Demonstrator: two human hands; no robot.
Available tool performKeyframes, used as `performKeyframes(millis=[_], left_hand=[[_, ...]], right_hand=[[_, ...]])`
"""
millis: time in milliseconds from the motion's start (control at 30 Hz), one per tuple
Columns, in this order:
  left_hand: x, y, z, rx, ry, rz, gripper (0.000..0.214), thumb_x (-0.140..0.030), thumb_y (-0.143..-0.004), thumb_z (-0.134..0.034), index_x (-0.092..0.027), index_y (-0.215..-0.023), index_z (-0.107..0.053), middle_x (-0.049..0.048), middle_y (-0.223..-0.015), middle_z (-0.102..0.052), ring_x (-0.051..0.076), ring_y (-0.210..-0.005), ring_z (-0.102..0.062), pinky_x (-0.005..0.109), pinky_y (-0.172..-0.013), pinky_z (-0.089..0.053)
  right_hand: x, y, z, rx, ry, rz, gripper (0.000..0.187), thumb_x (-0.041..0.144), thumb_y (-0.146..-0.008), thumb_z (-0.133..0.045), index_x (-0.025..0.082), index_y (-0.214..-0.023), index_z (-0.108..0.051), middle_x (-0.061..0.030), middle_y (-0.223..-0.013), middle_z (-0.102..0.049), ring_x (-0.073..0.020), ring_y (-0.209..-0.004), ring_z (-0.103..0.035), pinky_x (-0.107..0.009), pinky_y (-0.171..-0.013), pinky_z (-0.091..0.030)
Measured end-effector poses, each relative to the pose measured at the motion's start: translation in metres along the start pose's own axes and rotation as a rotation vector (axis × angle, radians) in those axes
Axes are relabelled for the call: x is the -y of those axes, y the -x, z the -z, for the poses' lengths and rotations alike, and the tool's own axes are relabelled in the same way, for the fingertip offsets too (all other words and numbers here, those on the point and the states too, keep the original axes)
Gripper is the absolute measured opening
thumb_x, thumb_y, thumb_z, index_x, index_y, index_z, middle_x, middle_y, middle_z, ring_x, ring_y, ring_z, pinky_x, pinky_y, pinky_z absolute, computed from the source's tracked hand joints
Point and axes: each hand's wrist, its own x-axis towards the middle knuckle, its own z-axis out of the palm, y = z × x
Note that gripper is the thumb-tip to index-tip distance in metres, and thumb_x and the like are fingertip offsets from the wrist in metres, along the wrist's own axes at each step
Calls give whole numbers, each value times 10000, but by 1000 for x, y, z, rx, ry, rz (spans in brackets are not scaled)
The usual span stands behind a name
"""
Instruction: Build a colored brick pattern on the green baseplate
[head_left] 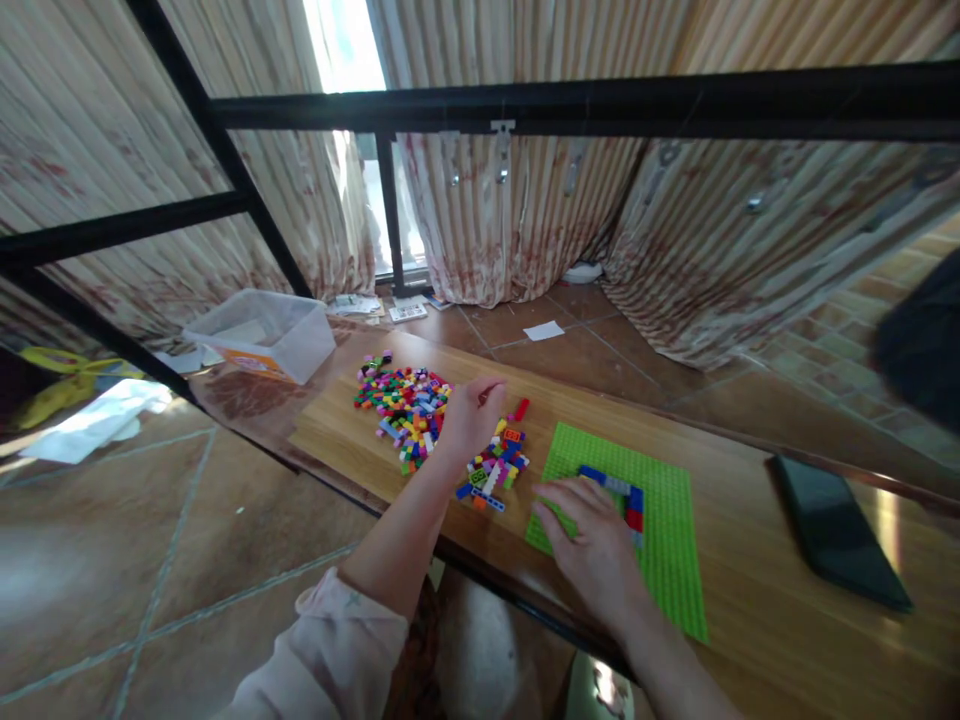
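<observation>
My left hand hovers above a heap of loose, many-coloured toy bricks, its fingers curled in together. Whatever lies between those fingertips, if anything, is too small to make out. On the right, a green studded baseplate lies on the wooden board. A low outline of blue, grey and red bricks is built on it. My right hand rests over the left part of this outline, fingers stretched out and thumb apart, covering some of the bricks.
A dark tablet-like slab lies at the right on the wooden tabletop. A translucent plastic bin stands at the far left end. One red brick lies apart from the heap. Black metal bars cross behind, before curtains.
</observation>
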Motion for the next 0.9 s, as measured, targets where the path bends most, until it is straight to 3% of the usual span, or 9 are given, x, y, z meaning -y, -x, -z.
performKeyframes(millis=[133,367,600,900], left_hand=[[6,-4,9,-38,64,11,265,-238,-849,-508,-136,-943,-733,12,-698,-680,112,-607,-586,195,-550,-436],[4,-6,23,-90,17,55,255,-211,-833,-527,-144,-958,-738,11,-747,-705,115,-653,-603,197,-601,-459],[1,-6,27,-84,-12,69,239,-164,-837,-537,-145,-965,-739,37,-842,-734,137,-749,-650,230,-713,-511],[7,-6,24,-91,-8,52,234,-192,-838,-551,-137,-972,-735,46,-840,-735,143,-734,-654,246,-715,-518]], right_hand=[[21,3,-22,111,-22,76,166,202,-904,-570,219,-1029,-678,-48,-977,-701,-202,-908,-594,-365,-831,-466],[27,-1,-48,53,54,119,182,220,-875,-598,210,-1039,-678,-73,-1008,-679,-219,-930,-580,-392,-841,-469],[33,-15,-62,31,183,78,352,285,-876,-598,195,-1216,-610,-116,-1143,-625,-278,-1062,-530,-454,-905,-438],[40,-18,-70,40,230,69,302,160,-886,-534,206,-1161,-650,-96,-1106,-649,-259,-1044,-537,-449,-920,-426]])
